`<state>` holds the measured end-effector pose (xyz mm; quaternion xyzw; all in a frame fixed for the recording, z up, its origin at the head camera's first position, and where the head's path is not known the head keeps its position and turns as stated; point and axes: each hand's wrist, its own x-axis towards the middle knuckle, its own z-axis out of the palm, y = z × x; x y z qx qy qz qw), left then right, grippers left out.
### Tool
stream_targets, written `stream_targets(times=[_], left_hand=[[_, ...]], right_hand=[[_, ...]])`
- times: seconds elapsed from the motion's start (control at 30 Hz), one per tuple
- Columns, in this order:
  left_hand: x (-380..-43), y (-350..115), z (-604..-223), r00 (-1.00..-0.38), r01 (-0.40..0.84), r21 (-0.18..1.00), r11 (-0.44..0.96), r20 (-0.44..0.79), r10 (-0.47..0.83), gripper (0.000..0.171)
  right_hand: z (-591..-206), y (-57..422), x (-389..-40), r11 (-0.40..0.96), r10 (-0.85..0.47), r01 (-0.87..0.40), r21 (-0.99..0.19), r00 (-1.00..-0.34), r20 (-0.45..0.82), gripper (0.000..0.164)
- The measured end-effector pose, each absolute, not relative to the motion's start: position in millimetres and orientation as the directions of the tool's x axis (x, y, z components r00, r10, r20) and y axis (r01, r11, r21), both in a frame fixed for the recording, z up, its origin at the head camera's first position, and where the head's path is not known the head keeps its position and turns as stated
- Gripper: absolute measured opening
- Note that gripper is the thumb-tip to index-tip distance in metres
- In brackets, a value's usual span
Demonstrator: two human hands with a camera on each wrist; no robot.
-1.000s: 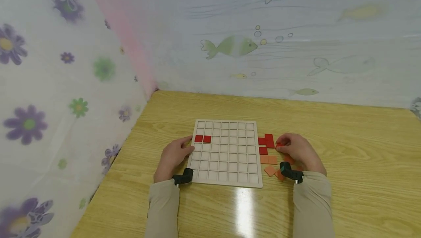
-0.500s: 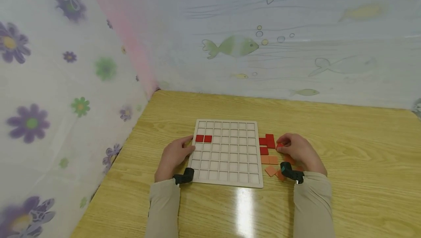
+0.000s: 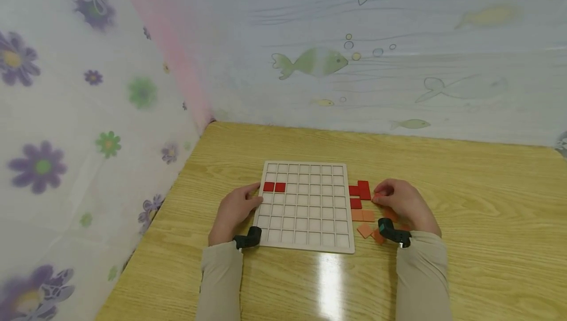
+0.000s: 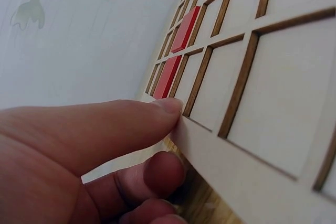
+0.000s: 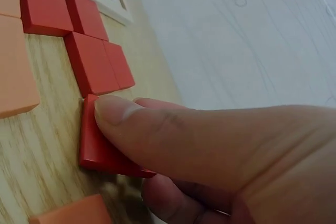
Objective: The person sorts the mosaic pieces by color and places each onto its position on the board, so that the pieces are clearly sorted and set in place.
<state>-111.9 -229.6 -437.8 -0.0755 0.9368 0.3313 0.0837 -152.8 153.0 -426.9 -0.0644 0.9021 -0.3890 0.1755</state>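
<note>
My left hand point(image 3: 234, 213) touches the left rim of a pale wooden grid board point(image 3: 310, 248). Its thumb point(image 4: 142, 119) rests on the rim in the left wrist view, with other fingers bent beside the edge. Two red square tiles, a left one point(image 3: 268, 186) and a right one point(image 3: 280, 187), lie side by side in the third row from the top. My right hand point(image 3: 405, 203) pinches a red square tile point(image 5: 100, 148) between thumb and fingers, tilted near the table. Its far side is hidden behind the thumb in the right wrist view.
Several red tiles point(image 3: 364, 190) lie against the board's right edge. Below them are orange tiles point(image 3: 368, 216), some loose and partly under the right hand. The wooden table point(image 3: 500, 212) meets a fish-patterned wall covering point(image 3: 443, 65) behind and a flowered one point(image 3: 57, 114) on the left.
The pinched red tile turns slightly between the right fingers, the hand staying almost in place. The left hand and the board have not visibly moved.
</note>
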Motion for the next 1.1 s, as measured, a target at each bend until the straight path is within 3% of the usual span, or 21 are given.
stream_targets(times=[0.2,0.43,0.83,1.1], left_hand=[[-112.1,-229.5,-438.4,-0.975,-0.19,0.603,0.775,-0.205,-0.079,0.046],[-112.6,-229.1,-437.6,-0.978,-0.178,0.597,0.782,-0.194,-0.075,0.046],[-112.2,-230.1,-438.4,-0.979,-0.172,0.6,0.781,-0.192,-0.068,0.046],[-112.7,-230.7,-439.8,-0.98,-0.173,0.6,0.781,-0.188,-0.072,0.046]], right_hand=[[-425.1,155.1,-153.1,0.721,-0.236,0.01,-0.693,-0.937,-0.259,0.026],[-426.4,156.8,-156.7,0.756,-0.203,0.001,-0.655,-0.95,-0.236,0.036],[-423.4,146.4,-158.8,0.746,-0.179,0.011,-0.666,-0.96,-0.216,0.043],[-424.7,135.3,-161.1,0.718,-0.214,-0.029,-0.695,-0.96,-0.181,0.038]])
